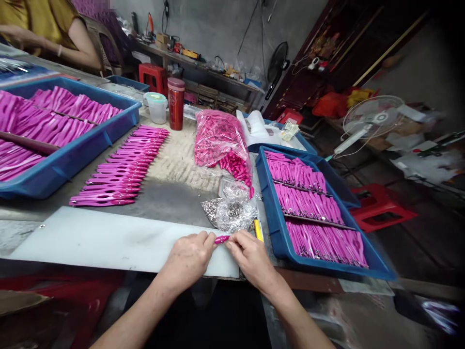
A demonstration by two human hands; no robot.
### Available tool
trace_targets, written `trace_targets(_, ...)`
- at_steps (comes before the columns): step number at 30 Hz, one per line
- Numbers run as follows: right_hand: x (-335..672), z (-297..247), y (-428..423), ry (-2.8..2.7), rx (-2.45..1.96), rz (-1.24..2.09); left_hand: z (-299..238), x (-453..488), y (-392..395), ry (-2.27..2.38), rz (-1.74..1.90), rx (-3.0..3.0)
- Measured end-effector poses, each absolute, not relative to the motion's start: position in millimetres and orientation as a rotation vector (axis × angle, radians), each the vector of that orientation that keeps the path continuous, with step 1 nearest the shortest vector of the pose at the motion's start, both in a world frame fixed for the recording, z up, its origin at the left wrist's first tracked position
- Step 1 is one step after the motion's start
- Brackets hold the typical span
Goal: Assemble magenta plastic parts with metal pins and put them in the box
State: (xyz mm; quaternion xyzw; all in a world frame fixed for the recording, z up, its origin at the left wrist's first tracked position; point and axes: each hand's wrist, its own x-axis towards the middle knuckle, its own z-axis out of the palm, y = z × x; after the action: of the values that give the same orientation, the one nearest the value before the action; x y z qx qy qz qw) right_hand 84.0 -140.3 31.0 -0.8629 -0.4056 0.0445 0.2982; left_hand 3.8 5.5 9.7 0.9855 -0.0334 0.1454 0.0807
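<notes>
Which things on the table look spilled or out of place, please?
Pink pieces bunch loosely at the near end of the clear bag, and a few small bits lie scattered near the blue tray at right. This looks untidy beside the orderly rows in that tray; I see no clear damage.

My worktable (167, 194) carries a plastic bag of pink pieces (220, 135). Left of that bag I have a row of slim pink tools (119, 169) and, farther left, a blue tray (83, 155); another blue tray (270, 208) stands to its right. Behind and left of it stand a red tumbler (176, 106) and a lidded tub (158, 109). Nearer me than the bag lie a packet of small metal parts (214, 211) and a white board (109, 237).
</notes>
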Motion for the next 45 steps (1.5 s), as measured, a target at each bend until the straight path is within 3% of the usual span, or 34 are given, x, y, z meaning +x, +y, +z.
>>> trace_targets(6,80.8,29.1,-135.9,-1.039,-2.195,-0.073,9.2,1.6,8.0,-0.143,0.602,2.907)
trace_targets(24,79.6,30.4,-128.9,-0.869,-2.118,0.335,11.6,-1.0,10.5,-0.261,0.593,2.810)
trace_targets(45,91.3,-7.6,-138.5,-1.051,-1.993,0.309,11.1,-8.1,5.3,-0.206,0.572,2.900)
